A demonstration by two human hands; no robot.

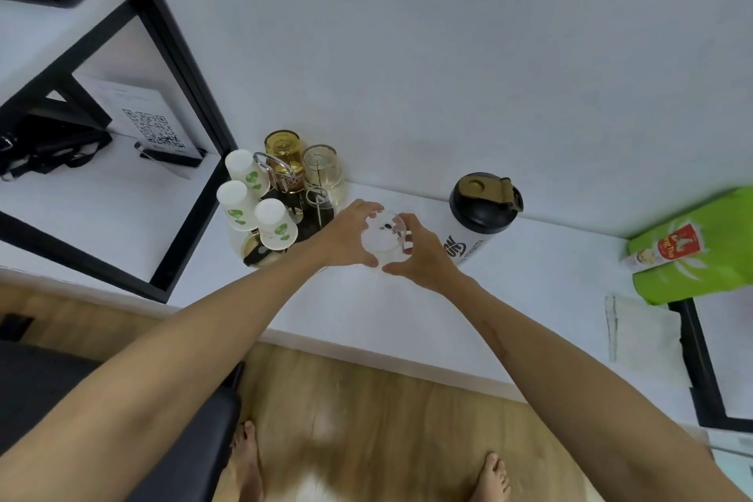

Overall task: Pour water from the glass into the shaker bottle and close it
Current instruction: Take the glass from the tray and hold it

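A clear glass (383, 240) stands on the white counter (529, 269), and both my hands hold it. My left hand (350, 236) wraps its left side with fingers over the rim. My right hand (419, 253) curls round its right side. Just right of them stands the shaker bottle (478, 216), white with a black screw lid and a tan flip cap, its lid on. Whether the glass holds water is unclear.
A tray (248, 257) with three upturned paper cups (244, 175), upturned glasses (322, 167) and an amber jar (283, 151) stands left of the glass. A black shelf frame (175, 65) rises at left. A green bag (701, 245) and folded cloth (644, 330) lie at right.
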